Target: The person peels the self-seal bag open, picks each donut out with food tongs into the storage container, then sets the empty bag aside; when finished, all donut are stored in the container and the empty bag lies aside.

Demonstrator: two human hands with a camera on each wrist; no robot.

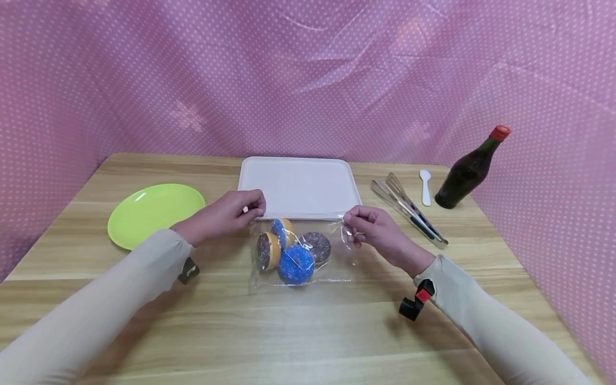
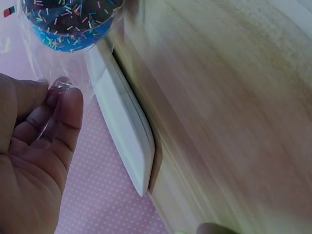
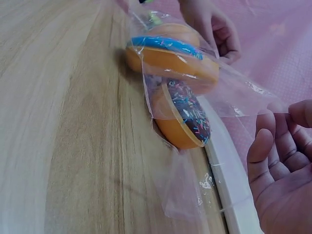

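A clear plastic bag (image 1: 339,270) with several toy donuts inside is held up by its top edge in front of the white tray. My left hand (image 1: 243,207) pinches one top corner between thumb and fingers; my right hand (image 1: 372,230) pinches the opposite corner. Inside, a blue-iced donut (image 1: 295,264) lies lowest, with a chocolate-iced donut (image 1: 316,247) to its right. Another chocolate donut (image 1: 268,251) and a blue donut (image 1: 283,233) stand tilted on the left. Colourful sprinkles dot the chocolate donut (image 3: 187,114) in the right wrist view.
Behind the bag lies the white tray (image 1: 298,184). A lime-green plate (image 1: 156,214) is at the left. To the right are metal tongs (image 1: 409,208), a small white spoon (image 1: 425,188) and a dark bottle (image 1: 467,174) with a red cap, near the pink dotted curtain (image 1: 308,80).
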